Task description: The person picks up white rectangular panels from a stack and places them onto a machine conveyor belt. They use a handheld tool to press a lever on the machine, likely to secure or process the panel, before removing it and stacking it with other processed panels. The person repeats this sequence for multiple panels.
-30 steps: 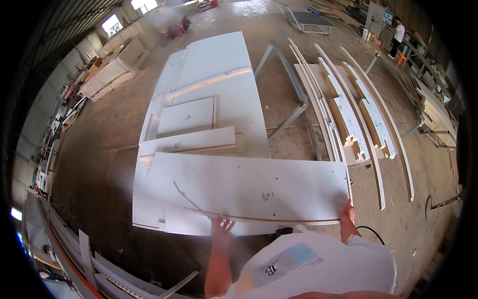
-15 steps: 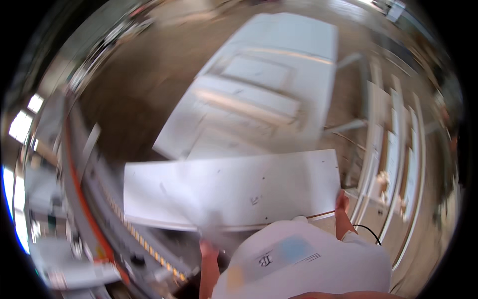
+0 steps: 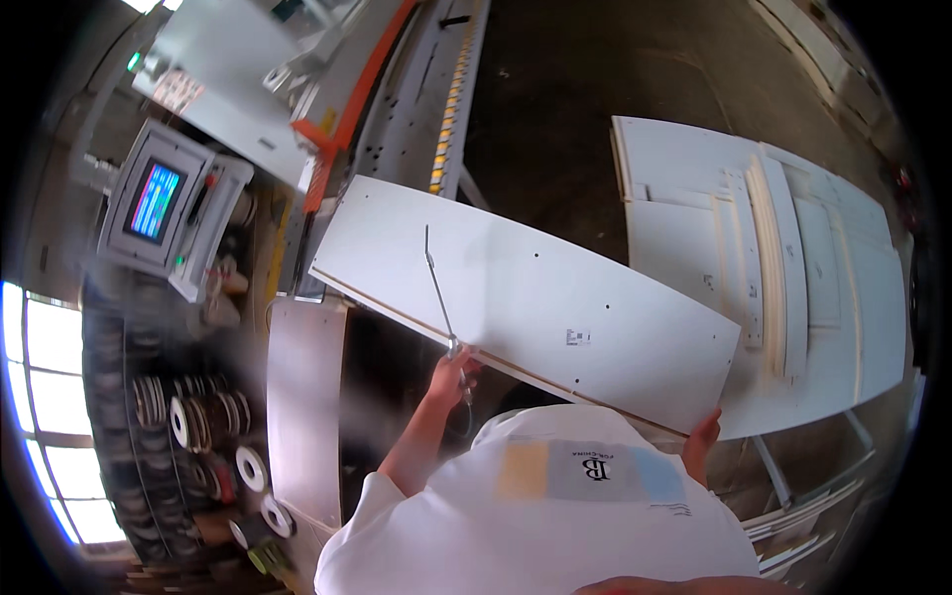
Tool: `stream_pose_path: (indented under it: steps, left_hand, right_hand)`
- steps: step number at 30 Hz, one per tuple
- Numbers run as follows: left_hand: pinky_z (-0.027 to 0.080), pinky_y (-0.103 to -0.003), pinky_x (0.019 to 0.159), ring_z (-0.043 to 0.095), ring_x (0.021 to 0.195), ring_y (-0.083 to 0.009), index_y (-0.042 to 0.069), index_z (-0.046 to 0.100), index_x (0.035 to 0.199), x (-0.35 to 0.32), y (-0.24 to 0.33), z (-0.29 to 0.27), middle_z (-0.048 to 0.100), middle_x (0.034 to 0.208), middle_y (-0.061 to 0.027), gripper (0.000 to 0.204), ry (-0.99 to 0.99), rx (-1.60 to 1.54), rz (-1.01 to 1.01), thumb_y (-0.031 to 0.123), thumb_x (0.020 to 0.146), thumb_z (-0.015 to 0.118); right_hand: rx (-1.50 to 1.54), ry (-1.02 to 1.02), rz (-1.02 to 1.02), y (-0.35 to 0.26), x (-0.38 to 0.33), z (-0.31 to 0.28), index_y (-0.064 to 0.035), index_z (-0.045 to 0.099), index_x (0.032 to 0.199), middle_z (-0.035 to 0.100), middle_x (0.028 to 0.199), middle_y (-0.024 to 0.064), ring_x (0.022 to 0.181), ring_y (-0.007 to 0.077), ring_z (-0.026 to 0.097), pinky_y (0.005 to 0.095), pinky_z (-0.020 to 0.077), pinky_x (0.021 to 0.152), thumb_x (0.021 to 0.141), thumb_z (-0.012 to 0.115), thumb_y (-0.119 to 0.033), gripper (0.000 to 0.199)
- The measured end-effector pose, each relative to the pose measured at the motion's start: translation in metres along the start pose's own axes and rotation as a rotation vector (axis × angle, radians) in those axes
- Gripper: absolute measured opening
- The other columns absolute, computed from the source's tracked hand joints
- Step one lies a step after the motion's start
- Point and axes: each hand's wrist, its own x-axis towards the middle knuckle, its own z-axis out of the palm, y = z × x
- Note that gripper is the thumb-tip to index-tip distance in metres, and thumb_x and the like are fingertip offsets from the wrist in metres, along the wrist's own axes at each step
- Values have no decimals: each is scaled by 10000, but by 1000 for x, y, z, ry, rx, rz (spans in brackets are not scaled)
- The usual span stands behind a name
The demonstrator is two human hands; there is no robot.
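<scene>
A long white panel [image 3: 516, 297] with small dark holes and a printed label lies across in front of me. Its far left end reaches the edge of the grey machine bed. My left hand [image 3: 454, 377] is closed around an air blow gun [image 3: 453, 349] at the panel's near edge. The gun's long thin bent nozzle points away over the white face. At the panel's right end, my right hand [image 3: 702, 434] grips the near corner, with its fingers partly hidden by the board.
A stack of white boards and strips [image 3: 843, 238] stands to the right. Beyond the panel's left end are the machine bed [image 3: 402, 129] with yellow rollers and a control screen [image 3: 154, 201]. Rolls of edging tape [image 3: 203, 416] sit on the left, near an upright panel [image 3: 305, 407].
My view has turned left toward the machine, so the board stack now appears on the right. The panel has swung with me, its left end now at the machine bed.
</scene>
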Motion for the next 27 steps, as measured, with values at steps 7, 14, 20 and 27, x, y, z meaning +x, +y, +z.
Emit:
stream_pose_path:
  steps: [7,14,20,27]
  left_hand:
    - [499,-338,626,675,1050,-210,106,591,1156,-1,41,-31,665,1018,-55,313,12,114,-82,378,1010,538]
    - [478,-328,587,691,844,-185,91,611,1144,-35,111,-99,709,865,-59,365,304,116,210,411,970,588]
    - [368,-320,441,562,575,-95,139,653,961,-239,172,-231,656,738,0,306,998,407,208,441,951,605]
    - [518,-502,855,666,1044,-372,158,657,1135,-418,232,-229,713,1067,-165,519,1533,1575,-615,601,910,507]
  right_hand:
    - [-355,84,48,-30,116,49,81,644,1191,682,1156,214,1069,336,646,411,484,944,982,366,-636,797]
    - [-451,122,-95,-87,172,89,59,634,1222,658,1217,226,1164,364,607,430,463,991,957,357,-680,832]
    - [-809,42,-96,-114,252,140,40,651,1204,620,1246,270,1197,430,567,461,450,1020,959,291,-688,848]
    - [-874,-19,-91,-150,264,168,24,660,1199,615,1273,247,1209,426,558,463,428,1044,955,259,-689,853]
